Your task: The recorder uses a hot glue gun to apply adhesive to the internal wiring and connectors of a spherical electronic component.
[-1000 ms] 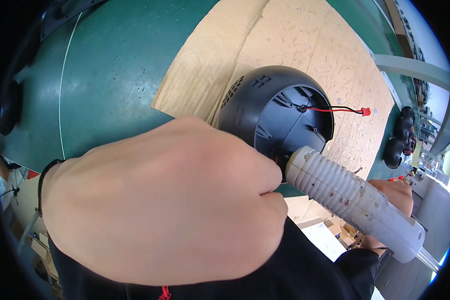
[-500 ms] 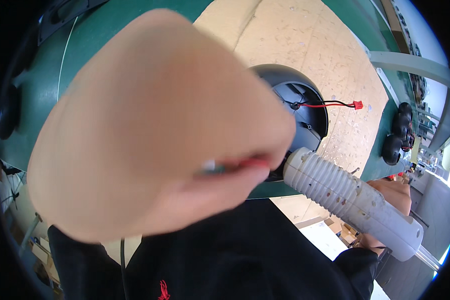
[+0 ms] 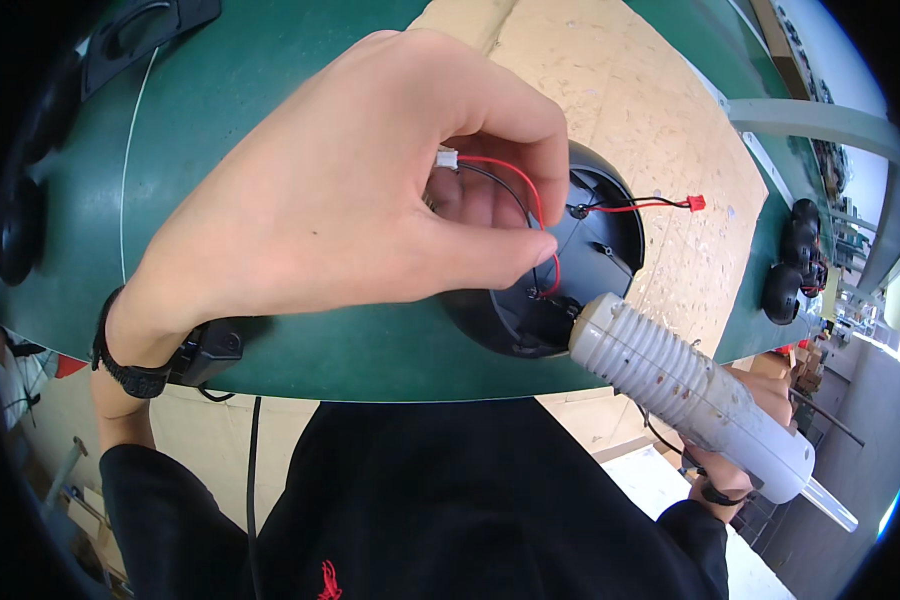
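A round black plastic shell (image 3: 622, 235) lies on the table with its hollow side up, partly covered by my left hand (image 3: 330, 200). The fingers of that hand curl round a red and black wire pair (image 3: 530, 190), with the thumb against the red wire. Its white connector (image 3: 447, 159) shows inside the curl, and the wires run down into the shell. Another wire pair, ending in a red connector (image 3: 697, 203), sticks out over the shell's right side. My right hand (image 3: 765, 395) grips a white hot glue gun (image 3: 690, 395), its ribbed nozzle end at the shell's lower right edge.
Beneath the shell is a brown board (image 3: 660, 110) on the green table (image 3: 370, 350). Several black round parts (image 3: 782, 295) stand at the far right, more at the left edge. A flat black part (image 3: 145, 35) lies at the upper left. A black cable (image 3: 252, 470) hangs before me.
My left hand has drawn back from close before the view, uncovering the wires with the white connector and more of the shell. The glue gun has shifted slightly; its tip stays by the shell.
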Demonstrator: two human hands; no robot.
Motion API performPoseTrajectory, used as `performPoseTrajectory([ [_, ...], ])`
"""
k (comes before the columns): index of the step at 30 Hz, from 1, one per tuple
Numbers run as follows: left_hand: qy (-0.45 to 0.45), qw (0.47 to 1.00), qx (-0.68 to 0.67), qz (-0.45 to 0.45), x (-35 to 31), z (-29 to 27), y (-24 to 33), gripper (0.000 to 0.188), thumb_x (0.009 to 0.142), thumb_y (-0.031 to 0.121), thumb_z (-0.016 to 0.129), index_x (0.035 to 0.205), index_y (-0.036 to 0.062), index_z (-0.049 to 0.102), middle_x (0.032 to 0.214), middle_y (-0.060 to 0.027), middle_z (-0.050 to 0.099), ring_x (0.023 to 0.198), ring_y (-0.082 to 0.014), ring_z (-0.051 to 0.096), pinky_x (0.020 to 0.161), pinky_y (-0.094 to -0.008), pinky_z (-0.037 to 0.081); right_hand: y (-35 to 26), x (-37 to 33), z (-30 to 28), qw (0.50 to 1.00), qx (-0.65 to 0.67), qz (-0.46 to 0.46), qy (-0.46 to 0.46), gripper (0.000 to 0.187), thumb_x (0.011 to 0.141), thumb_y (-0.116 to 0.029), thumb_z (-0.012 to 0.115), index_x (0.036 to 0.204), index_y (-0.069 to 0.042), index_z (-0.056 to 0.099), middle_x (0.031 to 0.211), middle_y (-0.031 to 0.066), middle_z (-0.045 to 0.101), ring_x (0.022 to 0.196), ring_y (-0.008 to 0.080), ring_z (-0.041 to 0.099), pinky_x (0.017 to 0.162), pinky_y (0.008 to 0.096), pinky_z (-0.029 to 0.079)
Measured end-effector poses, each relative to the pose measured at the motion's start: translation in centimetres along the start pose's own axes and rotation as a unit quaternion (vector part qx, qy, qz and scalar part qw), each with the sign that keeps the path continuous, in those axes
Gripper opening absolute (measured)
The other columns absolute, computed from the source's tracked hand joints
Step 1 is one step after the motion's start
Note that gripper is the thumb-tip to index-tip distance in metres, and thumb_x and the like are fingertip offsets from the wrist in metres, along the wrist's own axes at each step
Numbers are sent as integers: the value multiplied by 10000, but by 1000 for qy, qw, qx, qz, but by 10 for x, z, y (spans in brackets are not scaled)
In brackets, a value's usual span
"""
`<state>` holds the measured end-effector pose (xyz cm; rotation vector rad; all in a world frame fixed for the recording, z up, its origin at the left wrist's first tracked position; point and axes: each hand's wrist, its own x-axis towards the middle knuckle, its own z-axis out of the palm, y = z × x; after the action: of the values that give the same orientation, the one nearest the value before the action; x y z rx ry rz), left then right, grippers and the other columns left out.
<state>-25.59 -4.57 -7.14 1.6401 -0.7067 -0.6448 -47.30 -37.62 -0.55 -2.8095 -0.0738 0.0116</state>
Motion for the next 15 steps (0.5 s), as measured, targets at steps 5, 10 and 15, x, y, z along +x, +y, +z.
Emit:
performPoseTrajectory([
  [5,31,998,29,40,-1,4,-3,81,800,-27,737,853,-3,682,788,-14,635,698,-64,567,636,-222,469,-12,-32,20,979,13,198,38,591,606,-201,913,1136,-104,673,1076,65,657,1049,253,623,884,395,503],
  [10,7,1000,-13,19,2,3,-4,76,817,-32,734,847,-7,669,785,-7,625,698,-59,555,649,-220,464,-23,-16,4,997,-58,50,-17,585,655,-249,879,1146,-52,628,1091,82,633,1029,262,608,893,401,479],
  [15,9,999,11,38,1,3,-4,71,826,-25,729,842,-1,664,753,8,613,702,-50,548,655,-213,446,-21,-31,8,993,-105,26,52,632,681,-298,859,1160,-26,549,1023,119,627,1001,255,608,883,399,481],
])
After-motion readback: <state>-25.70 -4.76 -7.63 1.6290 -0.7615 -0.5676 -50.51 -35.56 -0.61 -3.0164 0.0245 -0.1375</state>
